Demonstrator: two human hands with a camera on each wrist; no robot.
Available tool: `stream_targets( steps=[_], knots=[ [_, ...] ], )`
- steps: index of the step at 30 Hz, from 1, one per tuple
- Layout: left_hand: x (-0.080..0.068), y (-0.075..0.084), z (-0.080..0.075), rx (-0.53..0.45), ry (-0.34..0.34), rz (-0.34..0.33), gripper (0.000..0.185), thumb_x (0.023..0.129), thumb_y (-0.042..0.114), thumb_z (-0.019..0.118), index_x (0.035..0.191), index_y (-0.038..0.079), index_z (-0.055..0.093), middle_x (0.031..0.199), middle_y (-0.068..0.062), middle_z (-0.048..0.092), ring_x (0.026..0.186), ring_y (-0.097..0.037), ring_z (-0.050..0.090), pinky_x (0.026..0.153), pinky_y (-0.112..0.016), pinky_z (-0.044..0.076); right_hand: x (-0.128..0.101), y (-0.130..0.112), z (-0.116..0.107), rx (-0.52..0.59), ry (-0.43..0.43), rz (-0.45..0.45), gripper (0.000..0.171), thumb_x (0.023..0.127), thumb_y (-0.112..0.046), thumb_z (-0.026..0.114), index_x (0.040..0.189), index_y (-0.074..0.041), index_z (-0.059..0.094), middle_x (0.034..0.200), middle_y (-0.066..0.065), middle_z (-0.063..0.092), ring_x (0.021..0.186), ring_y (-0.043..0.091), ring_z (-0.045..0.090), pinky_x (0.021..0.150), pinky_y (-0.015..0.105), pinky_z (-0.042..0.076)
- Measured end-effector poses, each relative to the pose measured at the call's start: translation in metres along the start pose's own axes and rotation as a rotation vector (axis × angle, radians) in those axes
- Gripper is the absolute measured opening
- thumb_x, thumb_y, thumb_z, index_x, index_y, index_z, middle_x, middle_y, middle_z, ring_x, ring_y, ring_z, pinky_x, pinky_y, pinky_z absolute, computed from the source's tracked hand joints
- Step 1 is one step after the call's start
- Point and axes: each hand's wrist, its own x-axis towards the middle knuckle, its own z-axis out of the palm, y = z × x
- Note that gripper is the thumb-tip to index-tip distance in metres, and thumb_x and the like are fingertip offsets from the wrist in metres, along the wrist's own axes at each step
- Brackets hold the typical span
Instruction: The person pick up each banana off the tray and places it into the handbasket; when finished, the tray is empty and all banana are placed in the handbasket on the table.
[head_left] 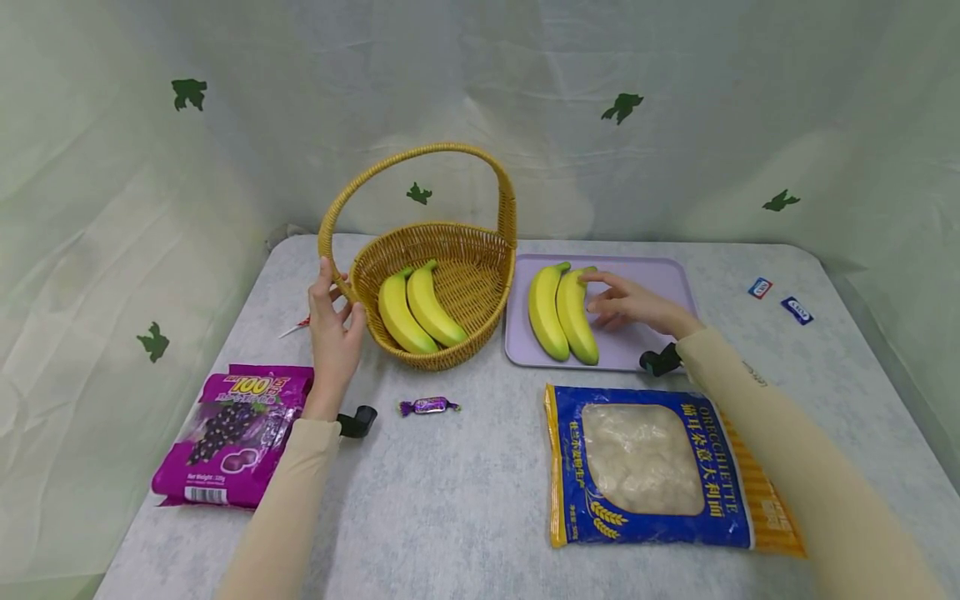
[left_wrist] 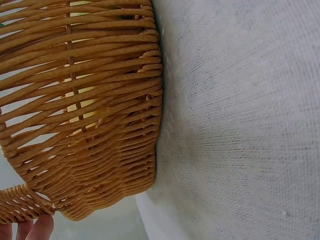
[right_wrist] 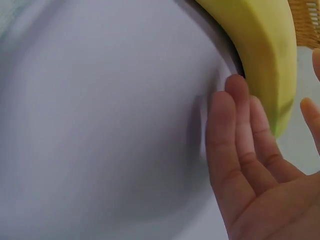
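A woven basket (head_left: pixel 491 321) with a tall arched handle (head_left: pixel 420 152) stands at the back; two bananas (head_left: pixel 427 304) lie side by side in it. My left hand (head_left: pixel 335 346) holds the left foot of the handle, and in the left wrist view its fingertips (left_wrist: pixel 41 228) show under the wicker. To the right, a lilac tray (head_left: pixel 660 279) carries two more bananas (head_left: pixel 551 312). Over the tray is my right hand (head_left: pixel 633 307), its fingers fairly straight beside the right-hand banana (right_wrist: pixel 267 55). Whether they touch it I cannot tell.
A purple candy bag (head_left: pixel 236 437) lies at left, a wrapped purple candy (head_left: pixel 430 406) in front of the basket. A blue orecchiette bag (head_left: pixel 652 467) sits under the right forearm. Two small wrapped sweets (head_left: pixel 797 310) lie at far right. A lollipop stick (head_left: pixel 292 328) pokes out near the left hand.
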Motion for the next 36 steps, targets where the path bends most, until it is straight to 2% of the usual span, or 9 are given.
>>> stream_targets(
  steps=[5,11,21,25,31,36],
  knots=[
    [0.000,0.000,0.000,-0.006,0.001,0.005,0.080,0.093,-0.006,0.046,0.149,0.044,0.019,0.129,-0.024,0.038,0.118,-0.042,0.044,0.091,-0.061,0.043,0.001,-0.004,0.007,-0.032,-0.036,-0.016,0.065,0.096,-0.021,0.057,0.152,-0.015,0.023,0.124,0.027,0.051,0.097,0.035,0.059,0.085,0.046,0.052],
    [0.000,0.002,0.000,0.009,-0.001,0.011,0.079,0.093,-0.005,0.047,0.150,0.044,0.018,0.129,-0.025,0.037,0.118,-0.042,0.045,0.091,-0.062,0.043,0.006,-0.009,0.015,-0.126,-0.034,-0.022,0.068,0.095,-0.026,0.059,0.152,-0.019,0.023,0.115,0.025,0.050,0.090,0.029,0.058,0.077,0.042,0.053],
    [0.000,0.000,0.001,0.026,0.000,0.016,0.080,0.094,-0.005,0.046,0.149,0.045,0.017,0.129,-0.025,0.037,0.118,-0.039,0.045,0.090,-0.062,0.043,0.009,-0.011,0.024,-0.182,0.052,-0.004,0.063,0.092,-0.024,0.064,0.146,-0.015,0.034,0.109,0.023,0.047,0.081,0.029,0.054,0.070,0.036,0.052],
    [0.000,0.000,0.001,0.025,-0.001,0.017,0.080,0.094,-0.004,0.046,0.150,0.044,0.016,0.129,-0.026,0.037,0.118,-0.040,0.045,0.090,-0.062,0.043,0.007,-0.012,0.024,-0.163,0.095,-0.015,0.061,0.091,-0.021,0.066,0.144,-0.014,0.036,0.112,0.023,0.046,0.085,0.030,0.054,0.073,0.039,0.054],
    [0.000,0.000,0.001,0.024,0.000,0.010,0.079,0.094,-0.004,0.046,0.150,0.044,0.017,0.128,-0.025,0.037,0.118,-0.039,0.045,0.090,-0.062,0.043,0.000,-0.020,0.021,-0.054,0.100,-0.027,0.064,0.090,-0.015,0.065,0.145,-0.014,0.033,0.122,0.027,0.038,0.090,0.031,0.055,0.080,0.049,0.053],
    [0.000,0.001,0.000,0.017,0.001,0.002,0.080,0.094,-0.004,0.047,0.149,0.045,0.018,0.128,-0.025,0.037,0.118,-0.040,0.045,0.091,-0.062,0.043,-0.003,-0.028,0.021,0.004,0.093,-0.033,0.064,0.091,-0.013,0.064,0.146,-0.015,0.031,0.124,0.026,0.034,0.092,0.031,0.053,0.078,0.044,0.055]
  ],
)
